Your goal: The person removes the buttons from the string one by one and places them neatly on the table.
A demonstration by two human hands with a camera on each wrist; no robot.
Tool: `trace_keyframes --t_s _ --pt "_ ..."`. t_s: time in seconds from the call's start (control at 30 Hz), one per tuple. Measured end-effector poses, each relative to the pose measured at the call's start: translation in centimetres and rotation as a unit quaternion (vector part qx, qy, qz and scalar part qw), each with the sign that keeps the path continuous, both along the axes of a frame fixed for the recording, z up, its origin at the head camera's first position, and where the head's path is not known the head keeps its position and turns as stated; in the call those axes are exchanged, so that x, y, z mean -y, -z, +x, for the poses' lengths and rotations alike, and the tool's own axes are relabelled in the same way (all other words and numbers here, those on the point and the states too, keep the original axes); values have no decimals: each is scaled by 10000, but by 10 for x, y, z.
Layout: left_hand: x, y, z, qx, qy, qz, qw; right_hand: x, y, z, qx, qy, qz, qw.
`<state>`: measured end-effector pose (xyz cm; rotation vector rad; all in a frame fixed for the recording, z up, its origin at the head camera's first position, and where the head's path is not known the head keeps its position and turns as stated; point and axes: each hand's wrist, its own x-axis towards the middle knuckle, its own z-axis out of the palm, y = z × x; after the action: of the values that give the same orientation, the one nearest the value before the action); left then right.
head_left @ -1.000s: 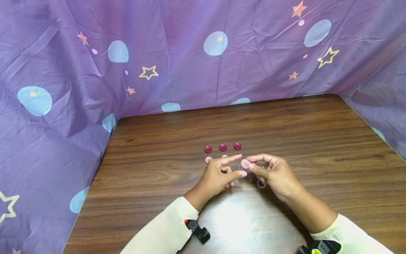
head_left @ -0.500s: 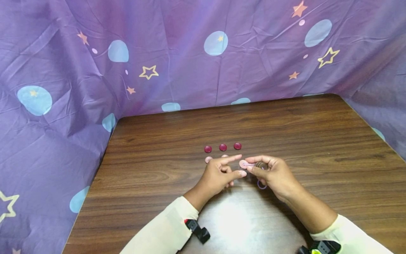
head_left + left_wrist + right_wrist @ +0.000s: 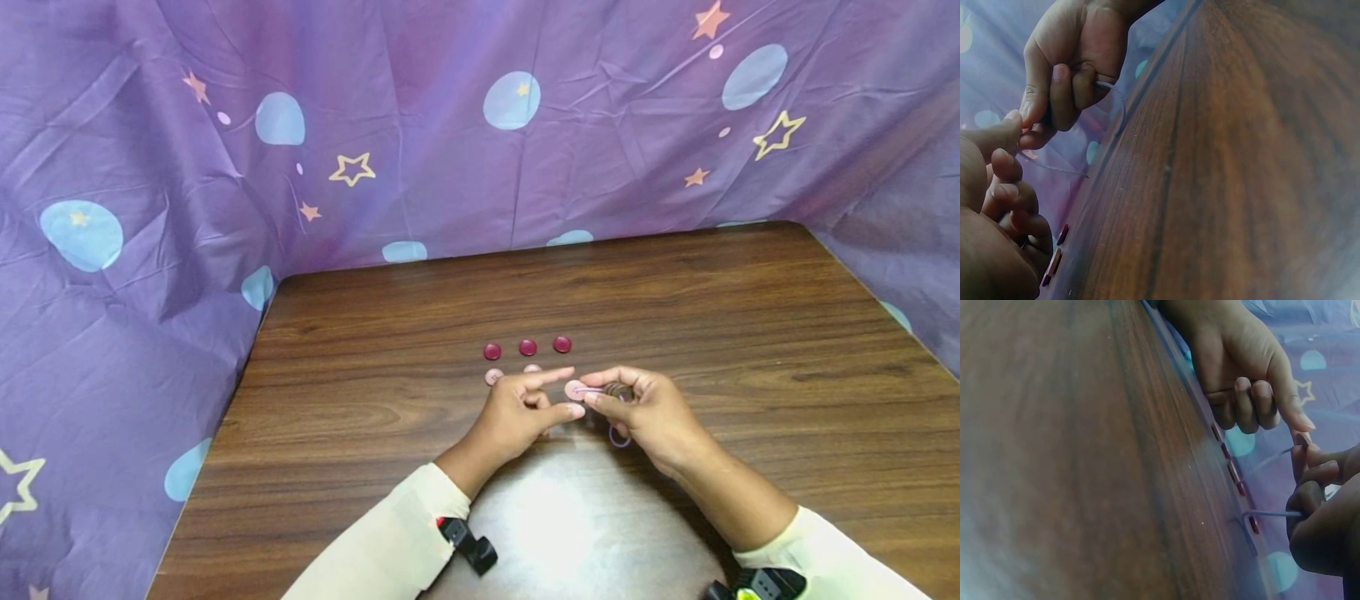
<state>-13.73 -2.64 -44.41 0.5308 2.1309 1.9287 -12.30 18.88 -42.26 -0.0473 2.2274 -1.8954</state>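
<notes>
A pink button (image 3: 574,390) stands on edge between the two hands, with a purple string (image 3: 592,390) running from its middle. My right hand (image 3: 656,412) pinches the button's right edge between thumb and index finger and grips the string; a loop hangs below its curled fingers. Between that thumb and index finger shows a brown ridged thing (image 3: 618,390), like stacked discs. My left hand (image 3: 513,417) holds index finger and thumb extended, their tips just above and below the button, other fingers bent. A free string end (image 3: 1066,171) dangles below the fingertips in the left wrist view.
Three dark red buttons lie in a row on the wooden table, the middle one (image 3: 528,347) beyond my left hand. Nearer lie two pink buttons, one (image 3: 493,377) in full sight, one (image 3: 532,369) partly behind the left hand. A purple patterned cloth (image 3: 450,125) hangs behind the table (image 3: 337,467).
The pink button has shifted slightly left, between my left thumb and index finger, and the string now shows straight from its middle to the right hand. My left hand has barely moved.
</notes>
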Motion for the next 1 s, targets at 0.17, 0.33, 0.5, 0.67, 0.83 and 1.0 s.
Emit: trace_keyframes --t_s 0.17,0.33,0.5,0.67,0.83,1.0 --pt "0 0 0 -56 34 51 10000 0 -1 0 11 -30 -28 10000" --pt "0 0 0 -74 33 46 10000 1 -1 1 -8 -26 -41 10000" --pt "0 1 0 -177 3 -27 9998 2 -2 1 -53 -20 -28 10000" --pt "0 0 1 -234 -8 -61 9997 2 -1 1 -74 5 -37 10000" --pt "0 -1 1 -266 -35 -136 9995 2 -1 2 -85 -9 -67 9999" --pt "0 0 1 -299 -67 -175 9994 2 -1 2 -84 -4 -76 9999"
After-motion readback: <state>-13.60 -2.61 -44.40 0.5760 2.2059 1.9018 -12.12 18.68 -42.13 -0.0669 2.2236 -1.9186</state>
